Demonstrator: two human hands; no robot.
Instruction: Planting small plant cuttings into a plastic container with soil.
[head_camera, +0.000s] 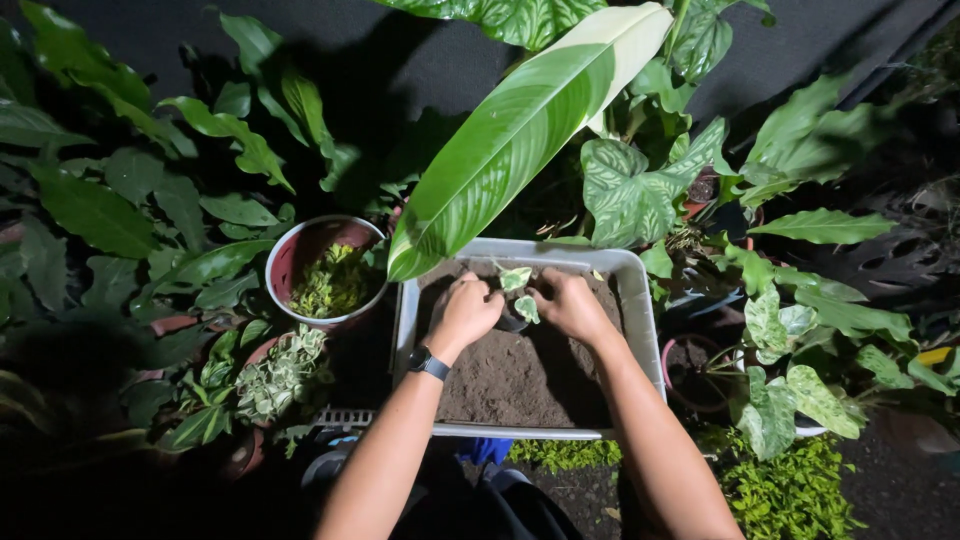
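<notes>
A white rectangular tub (636, 300) filled with brown soil (520, 375) sits in front of me. My left hand (467, 310), with a black watch (428, 363) on the wrist, and my right hand (571, 305) rest on the soil at the tub's far end. Between them stands a small cutting (519, 290) with variegated green and white leaves. Both hands are curled around a small dark pot (512, 322) at the cutting's base, fingers pressed close to it. How the fingers grip is partly hidden.
A large variegated leaf (520, 130) hangs over the tub's far edge. A reddish pot (290, 262) with yellow-green foliage stands to the left, a small variegated plant (280, 370) below it. Potted plants (790, 340) crowd the right; low groundcover (790, 490) grows near my legs.
</notes>
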